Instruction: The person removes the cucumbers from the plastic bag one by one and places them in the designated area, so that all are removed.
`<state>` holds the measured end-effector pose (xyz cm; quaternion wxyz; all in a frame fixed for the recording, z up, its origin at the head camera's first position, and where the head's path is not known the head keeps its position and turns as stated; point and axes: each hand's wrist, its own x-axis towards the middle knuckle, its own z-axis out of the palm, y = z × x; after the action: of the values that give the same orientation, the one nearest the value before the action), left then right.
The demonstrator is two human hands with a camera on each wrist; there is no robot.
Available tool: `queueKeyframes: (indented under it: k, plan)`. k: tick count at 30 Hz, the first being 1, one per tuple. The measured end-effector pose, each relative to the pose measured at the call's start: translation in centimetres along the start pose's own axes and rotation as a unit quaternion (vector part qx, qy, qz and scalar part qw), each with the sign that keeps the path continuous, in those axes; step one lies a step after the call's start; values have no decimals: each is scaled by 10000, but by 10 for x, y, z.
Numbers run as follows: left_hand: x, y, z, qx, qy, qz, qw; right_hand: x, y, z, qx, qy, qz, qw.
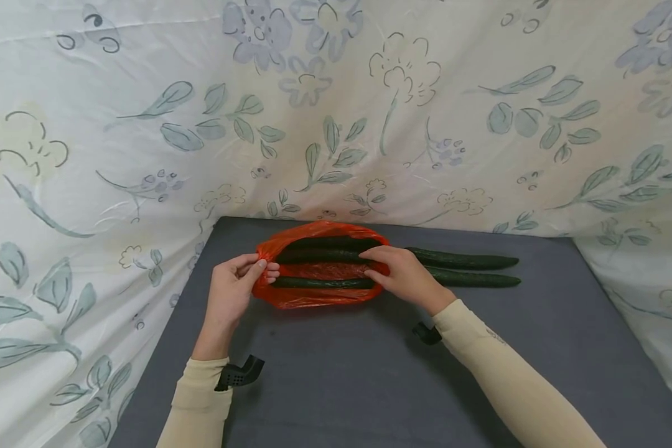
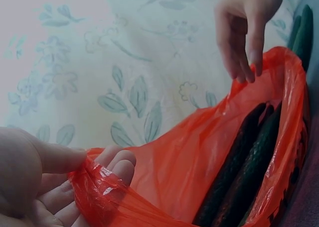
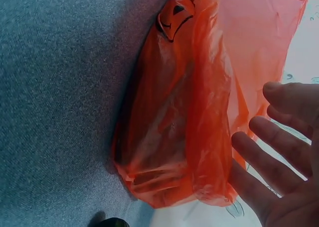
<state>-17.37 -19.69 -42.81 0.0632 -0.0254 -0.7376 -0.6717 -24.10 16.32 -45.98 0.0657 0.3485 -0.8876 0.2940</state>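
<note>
1. At far left I see a white patterned cloth draped as a wall, printed with grey-green leaves and lilac flowers, its folds meeting the table edge.
2. Next is the dark grey table, wide and flat; up close, the right wrist view shows me a fine woven texture, tinted blue.
3. Over the table's left part, the person's left hand reaches in from a cream sleeve with a black device at the wrist. I see it pinching the gathered left edge of a bag between thumb and fingers.
4. That thin red plastic bag lies near the table's back edge, its mouth spread wide. Dark green cucumbers lie lengthwise inside; I cannot tell their exact number. Behind it, the cloth rises to the top of my head view, warmly tinted low down.
5. At the bag's right end is the right hand, its fingers apart and relaxed, gripping nothing that I can see.
6. Beyond that hand, two long cucumbers lie side by side on the table.
7. At far right, the same cloth borders the table's slanting edge.
</note>
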Motion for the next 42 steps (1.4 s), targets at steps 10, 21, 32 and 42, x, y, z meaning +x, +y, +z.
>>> queueKeyframes:
  k: [10,21,32,42]
  plan:
    - [1,0,1,57,-2,4,10000,9,0,10,206,-193,-3,9996]
    - [2,-3,1,47,-8,39,10000,18,-2,23,109,-466,-46,9988]
    - [1,-5,1,-14,-5,45,10000,23,0,35,-21,-1049,80,9945]
    - [1,-6,2,-18,-39,62,10000,19,0,43,-321,-1524,352,9872]
